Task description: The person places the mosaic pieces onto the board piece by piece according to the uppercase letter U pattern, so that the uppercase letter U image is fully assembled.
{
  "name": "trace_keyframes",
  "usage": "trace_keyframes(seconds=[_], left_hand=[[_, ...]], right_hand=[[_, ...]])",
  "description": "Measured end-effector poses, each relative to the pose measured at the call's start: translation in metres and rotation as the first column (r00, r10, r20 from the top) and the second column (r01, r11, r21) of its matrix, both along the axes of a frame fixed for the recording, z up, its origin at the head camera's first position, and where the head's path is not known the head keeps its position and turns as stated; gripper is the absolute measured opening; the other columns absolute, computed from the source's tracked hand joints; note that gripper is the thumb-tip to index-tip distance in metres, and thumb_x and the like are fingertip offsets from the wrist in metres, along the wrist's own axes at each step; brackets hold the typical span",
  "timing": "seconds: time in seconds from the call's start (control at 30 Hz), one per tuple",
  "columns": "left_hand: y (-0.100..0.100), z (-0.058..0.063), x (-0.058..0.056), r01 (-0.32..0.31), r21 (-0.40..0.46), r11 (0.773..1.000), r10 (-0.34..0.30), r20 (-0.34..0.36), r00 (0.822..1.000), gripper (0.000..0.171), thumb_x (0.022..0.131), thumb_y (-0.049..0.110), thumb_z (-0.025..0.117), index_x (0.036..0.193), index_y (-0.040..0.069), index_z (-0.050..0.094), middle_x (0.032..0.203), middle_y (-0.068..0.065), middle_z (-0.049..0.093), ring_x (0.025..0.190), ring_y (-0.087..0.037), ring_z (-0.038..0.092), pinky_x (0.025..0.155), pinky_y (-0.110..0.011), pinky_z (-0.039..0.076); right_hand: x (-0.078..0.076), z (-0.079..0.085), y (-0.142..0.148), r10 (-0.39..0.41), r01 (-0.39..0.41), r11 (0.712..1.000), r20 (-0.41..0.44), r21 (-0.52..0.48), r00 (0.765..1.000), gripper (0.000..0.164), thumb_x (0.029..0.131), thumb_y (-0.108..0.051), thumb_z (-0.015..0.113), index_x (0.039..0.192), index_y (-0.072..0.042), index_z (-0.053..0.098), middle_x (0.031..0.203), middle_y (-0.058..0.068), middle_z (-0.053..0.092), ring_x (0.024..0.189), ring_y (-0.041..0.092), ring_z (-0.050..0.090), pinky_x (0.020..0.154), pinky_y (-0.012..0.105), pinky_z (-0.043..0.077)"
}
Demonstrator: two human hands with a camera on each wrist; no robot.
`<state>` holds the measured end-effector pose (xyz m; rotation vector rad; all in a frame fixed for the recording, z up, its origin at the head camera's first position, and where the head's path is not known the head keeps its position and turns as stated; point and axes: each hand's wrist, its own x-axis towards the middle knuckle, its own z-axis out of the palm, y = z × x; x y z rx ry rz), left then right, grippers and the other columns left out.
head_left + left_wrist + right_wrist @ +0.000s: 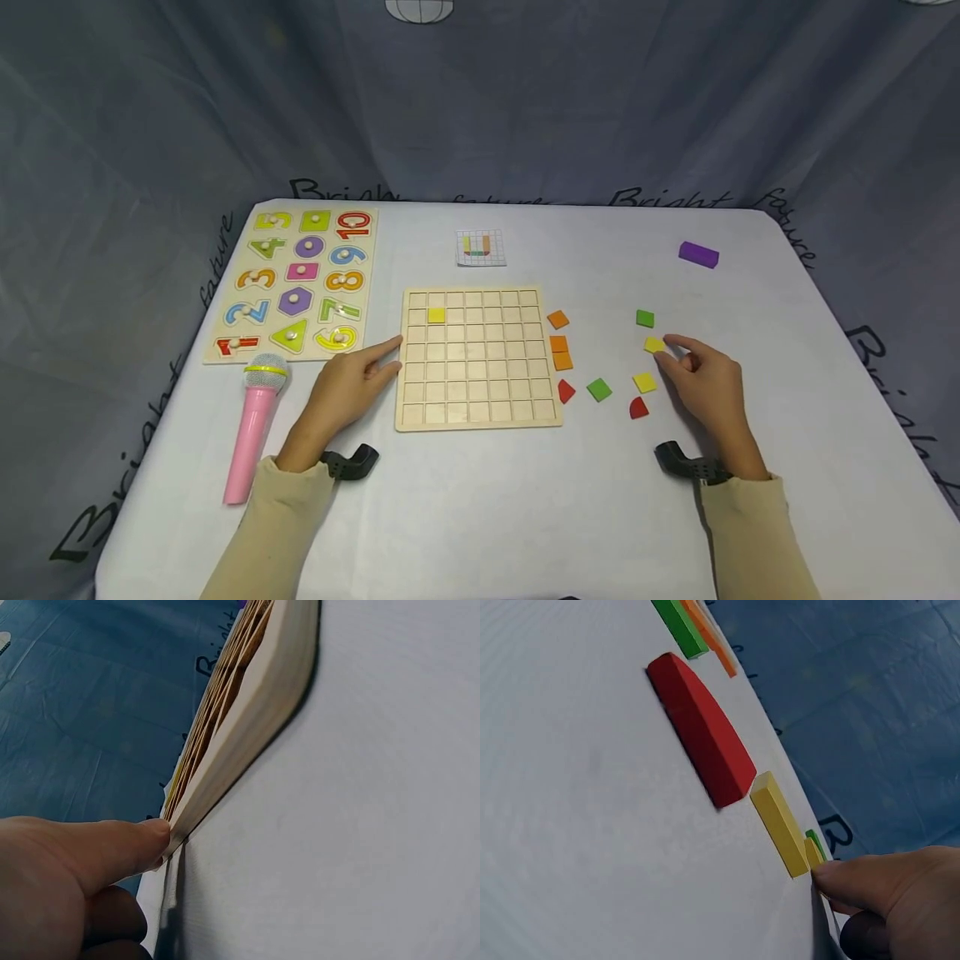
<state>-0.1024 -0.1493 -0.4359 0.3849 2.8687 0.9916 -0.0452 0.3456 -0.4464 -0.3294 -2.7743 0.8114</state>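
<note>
A wooden grid board (480,420) lies mid-table, with one yellow square tile (436,315) in a cell near its upper left. My left hand (351,390) touches the board's left edge with index finger and thumb extended; the left wrist view shows a fingertip against the wooden side (247,739). To the right, my right hand (705,387) pinches another yellow square tile (653,344) at its right side, between thumb and index finger. Near it lie a third yellow tile (644,382), a green tile (645,318) and a red quarter-round piece (638,407).
Orange tiles (558,319), another red piece (566,391) and a green tile (599,389) lie right of the board. A pattern card (481,248) and a purple block (698,254) sit farther back. On the left are a number puzzle (294,292) and a pink microphone (252,437).
</note>
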Motion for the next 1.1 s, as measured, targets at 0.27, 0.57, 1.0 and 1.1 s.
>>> trace_keyframes(seconds=[0.27,0.57,1.0,1.1], left_hand=[[-0.002,0.000,0.001,-0.005,-0.002,1.000,0.005,0.000,1.000,0.045,0.099,0.030,0.069,0.143,0.021,0.063,0.059,0.001,0.043,0.053,-0.014,0.037,0.052,-0.031,0.030],[-0.003,-0.001,0.001,-0.002,0.003,1.000,0.002,-0.006,1.000,0.045,0.099,0.029,0.069,0.143,0.021,0.063,0.059,0.001,0.043,0.053,-0.013,0.037,0.052,-0.031,0.030],[-0.001,-0.002,0.000,-0.006,0.001,1.000,0.006,0.013,1.000,0.046,0.099,0.030,0.069,0.144,0.021,0.062,0.059,0.001,0.045,0.051,-0.013,0.039,0.051,-0.030,0.031],[0.000,-0.002,0.000,-0.007,0.004,1.000,0.007,0.015,1.000,0.046,0.099,0.030,0.069,0.144,0.021,0.062,0.059,0.002,0.045,0.051,-0.013,0.039,0.051,-0.030,0.031]], right_hand=[[-0.001,0.002,-0.007,0.004,-0.003,1.000,-0.010,0.020,1.000,0.034,0.097,-0.024,0.072,0.124,-0.003,0.072,0.062,0.002,0.046,0.057,0.019,0.040,0.048,0.030,0.028],[-0.003,-0.002,-0.007,0.012,-0.011,0.998,-0.016,0.061,1.000,0.033,0.099,-0.024,0.069,0.124,-0.003,0.072,0.063,0.004,0.048,0.057,0.021,0.041,0.048,0.030,0.029],[0.000,0.012,-0.032,0.034,-0.041,0.999,-0.163,-0.036,0.986,0.031,0.097,-0.021,0.072,0.123,-0.005,0.074,0.063,0.005,0.052,0.053,0.014,0.039,0.047,0.024,0.028],[-0.002,0.016,-0.039,0.069,-0.076,0.997,-0.209,-0.027,0.976,0.029,0.095,-0.019,0.075,0.121,-0.006,0.075,0.062,0.004,0.052,0.052,0.012,0.039,0.047,0.022,0.028]])
